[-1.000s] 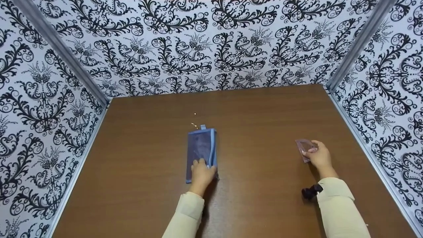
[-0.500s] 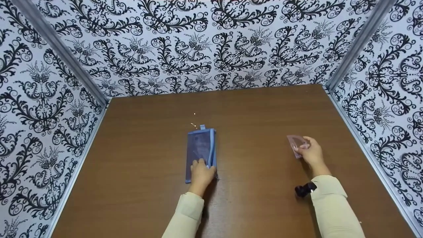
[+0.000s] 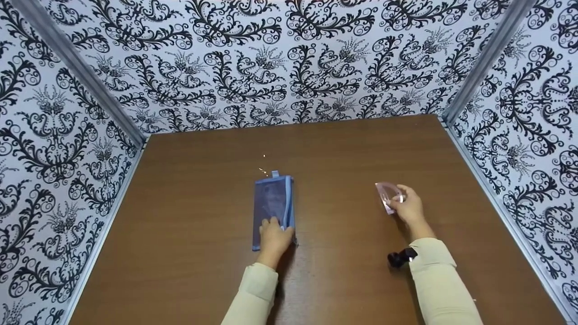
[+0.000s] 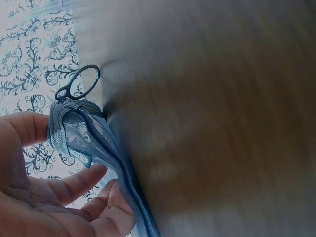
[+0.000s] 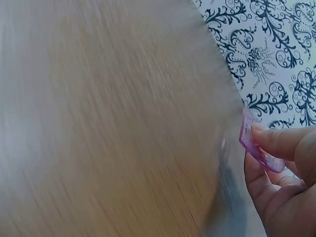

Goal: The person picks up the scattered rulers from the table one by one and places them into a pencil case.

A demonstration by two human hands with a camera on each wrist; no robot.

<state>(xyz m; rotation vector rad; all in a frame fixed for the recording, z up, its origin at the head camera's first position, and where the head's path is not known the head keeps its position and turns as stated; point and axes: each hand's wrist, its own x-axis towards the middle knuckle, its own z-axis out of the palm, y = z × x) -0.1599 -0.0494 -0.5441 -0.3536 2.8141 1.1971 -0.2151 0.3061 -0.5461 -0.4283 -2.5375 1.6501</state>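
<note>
A blue mesh zipper pouch [image 3: 271, 198] lies lengthwise on the brown table. My left hand [image 3: 275, 237] holds its near right part, fingers over the mesh and thumb at the zipper side. In the left wrist view the pouch's end [image 4: 74, 126] bulges between thumb and fingers, and a dark ring [image 4: 98, 77] sticks up from it. Off to the right, my right hand [image 3: 411, 211] pinches a clear pink protractor [image 3: 385, 188] between thumb and fingers, above the table. The right wrist view shows the protractor [image 5: 254, 145] nearly edge-on.
The brown wooden table [image 3: 334, 180] has patterned black-and-white walls [image 3: 289, 67] at the back and both sides. Grey metal strips [image 3: 474, 67] run along the corners. Small bright specks show beyond the pouch. A black device [image 3: 399, 258] sits at my right wrist.
My right hand has moved left towards the pouch, carrying the protractor. My left hand and the pouch have stayed in place.
</note>
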